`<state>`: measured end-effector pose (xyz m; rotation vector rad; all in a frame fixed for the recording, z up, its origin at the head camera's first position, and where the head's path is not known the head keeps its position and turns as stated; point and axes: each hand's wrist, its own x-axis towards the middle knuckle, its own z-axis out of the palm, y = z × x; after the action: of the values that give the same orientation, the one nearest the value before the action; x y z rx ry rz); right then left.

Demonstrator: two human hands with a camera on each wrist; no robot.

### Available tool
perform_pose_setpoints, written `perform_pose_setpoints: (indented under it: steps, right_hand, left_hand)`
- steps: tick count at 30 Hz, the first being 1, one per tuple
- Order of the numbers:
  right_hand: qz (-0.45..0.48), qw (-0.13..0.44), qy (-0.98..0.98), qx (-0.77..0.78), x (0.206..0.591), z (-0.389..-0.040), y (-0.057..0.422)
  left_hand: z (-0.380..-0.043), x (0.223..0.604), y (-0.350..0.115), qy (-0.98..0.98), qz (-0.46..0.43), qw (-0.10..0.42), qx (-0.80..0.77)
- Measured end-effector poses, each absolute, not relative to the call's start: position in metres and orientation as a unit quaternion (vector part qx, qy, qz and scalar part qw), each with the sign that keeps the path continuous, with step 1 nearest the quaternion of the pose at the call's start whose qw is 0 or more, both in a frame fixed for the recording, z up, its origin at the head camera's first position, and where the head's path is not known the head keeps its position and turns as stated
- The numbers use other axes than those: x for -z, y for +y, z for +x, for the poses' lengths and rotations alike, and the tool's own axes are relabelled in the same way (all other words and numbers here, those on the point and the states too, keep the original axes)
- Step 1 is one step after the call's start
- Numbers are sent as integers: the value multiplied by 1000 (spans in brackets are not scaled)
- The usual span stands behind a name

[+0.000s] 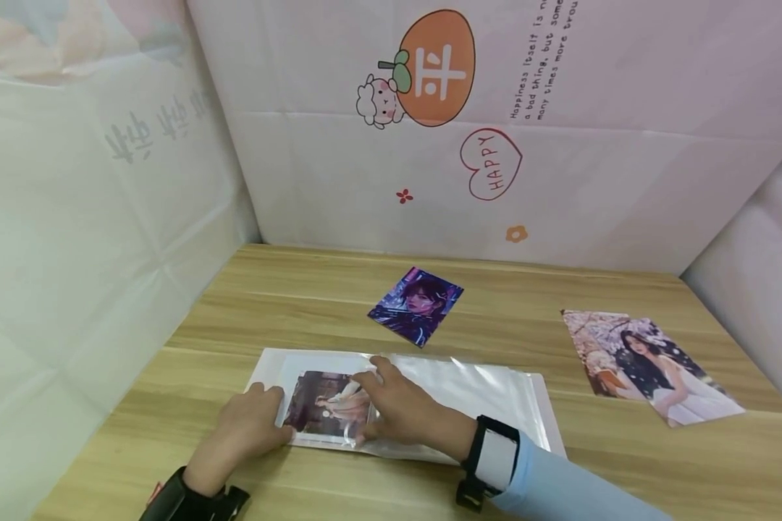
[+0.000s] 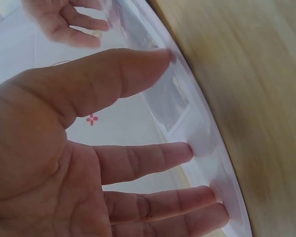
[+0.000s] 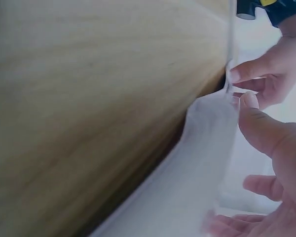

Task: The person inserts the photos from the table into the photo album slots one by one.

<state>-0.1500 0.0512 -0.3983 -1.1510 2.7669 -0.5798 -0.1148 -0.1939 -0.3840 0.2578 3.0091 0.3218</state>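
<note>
So our right wrist's black-and-white strap (image 1: 497, 457) hangs over the near side of the white page with the shiny clear plastic film (image 1: 482, 398); if we drag that arm, it could snag the film. Just under our hands, the page's near edge bows up off the pale wood-grain table (image 1: 202, 391), so pressing unevenly there could put a crease in it.

Our left hand (image 1: 250, 420) has its fingers loosely spread, fingertips on the page's left end. Our right hand (image 1: 400, 405) isn't pinching anything as far as we can see: thumb and forefinger sit apart at the right edge of the small brownish photo print with a pale-dressed figure (image 1: 319, 405). That print lies on the page between our hands; we can't tell if it's under the film. Lopsided pressure from the right hand could skew it or trap wrinkles.

Well right of our right hand, the pink blossom print (image 1: 596, 362) is partly under the white-dress portrait print (image 1: 684, 383), so grabbing one could drag both. Beyond our hands, the purple-blue portrait print (image 1: 417, 304) could get bumped if the page slides forward.
</note>
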Motion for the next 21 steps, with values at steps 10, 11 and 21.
perform_pose_setpoints:
  steps: [10,11,21]
  right_hand:
    - [-371,73,911,166,397,-144,86]
    - [-371,68,911,166,397,-143,90]
    - [-348,61,918,180,396,-129,129]
  left_hand:
    - [-115,387,-196,990,84,43,-103]
    - [-115,387,-196,990,84,42,-103]
    - [-116,386,-194,990,77,47,-105]
